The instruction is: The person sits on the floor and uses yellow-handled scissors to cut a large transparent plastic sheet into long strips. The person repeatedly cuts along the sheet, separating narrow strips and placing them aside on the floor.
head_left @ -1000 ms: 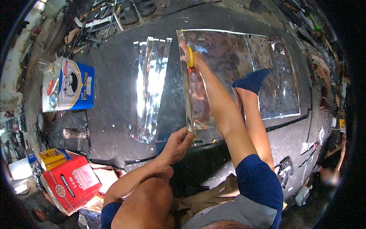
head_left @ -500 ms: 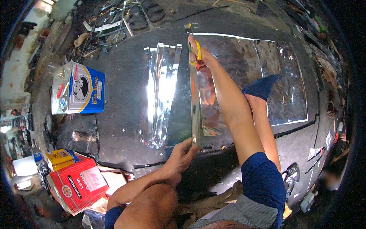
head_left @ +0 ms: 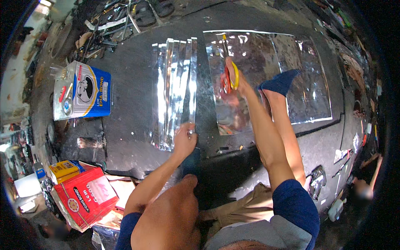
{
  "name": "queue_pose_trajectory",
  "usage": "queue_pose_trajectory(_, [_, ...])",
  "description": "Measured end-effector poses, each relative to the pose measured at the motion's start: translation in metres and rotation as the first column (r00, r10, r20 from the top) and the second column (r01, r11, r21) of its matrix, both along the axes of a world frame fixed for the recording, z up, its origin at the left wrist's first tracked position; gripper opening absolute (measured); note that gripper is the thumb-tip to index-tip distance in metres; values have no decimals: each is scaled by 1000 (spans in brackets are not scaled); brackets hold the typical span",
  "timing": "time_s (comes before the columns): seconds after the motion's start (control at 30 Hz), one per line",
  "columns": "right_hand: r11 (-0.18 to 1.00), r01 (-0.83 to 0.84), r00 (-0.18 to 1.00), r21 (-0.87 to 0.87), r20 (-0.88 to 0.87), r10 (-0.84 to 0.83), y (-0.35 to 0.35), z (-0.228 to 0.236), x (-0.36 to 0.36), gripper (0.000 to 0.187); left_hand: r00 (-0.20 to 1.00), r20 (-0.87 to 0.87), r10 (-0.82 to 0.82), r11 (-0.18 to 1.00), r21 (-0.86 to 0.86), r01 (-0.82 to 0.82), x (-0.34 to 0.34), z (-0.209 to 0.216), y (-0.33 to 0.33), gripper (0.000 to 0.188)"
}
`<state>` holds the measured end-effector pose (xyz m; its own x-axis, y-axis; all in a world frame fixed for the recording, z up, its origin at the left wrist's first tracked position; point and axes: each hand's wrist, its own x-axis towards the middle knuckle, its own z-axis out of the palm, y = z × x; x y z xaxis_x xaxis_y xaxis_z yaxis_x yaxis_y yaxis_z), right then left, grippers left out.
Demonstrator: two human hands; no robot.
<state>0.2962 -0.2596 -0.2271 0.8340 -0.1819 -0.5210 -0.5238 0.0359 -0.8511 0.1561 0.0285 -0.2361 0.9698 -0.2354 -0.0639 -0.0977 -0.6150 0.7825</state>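
Note:
My right hand [head_left: 234, 77] grips scissors [head_left: 235, 76] with yellow and red handles, held over a large shiny, mirror-like sheet [head_left: 250, 54]. The blades point away from me, and a narrow gap parts them from the sheet's left edge. Left of the sheet, several long silvery strips [head_left: 171, 91] lie side by side on the dark surface. Over the near end of the rightmost strip [head_left: 191, 79] is my left hand [head_left: 185, 139], fingers curled and closed on it. My foot in a dark blue sock [head_left: 283, 83] rests on the sheet.
A blue and white tin [head_left: 91, 91] stands at the left with small items on top. Nearer me are a red box [head_left: 85, 198] and a yellow box [head_left: 66, 171]. Metal scraps [head_left: 121, 25] pile up at the far left. A crumpled dark plastic piece [head_left: 318, 179] lies at the right.
My left hand has carried a strip leftward from the sheet's edge to the other strips. My right hand with the scissors has come nearer me and to the right, over the sheet.

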Motion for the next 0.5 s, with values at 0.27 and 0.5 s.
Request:
queue_pose_trajectory(0.27, [946,144,968,289,-242,-74,38,49,-240,66,808,-579,110,930,-227,-289,9,-70,-97,15])
queue_pose_trajectory(0.5, [894,124,901,430,-426,80,82,78,-344,67,751,-661,-12,890,-350,-294,10,-42,-100,5])
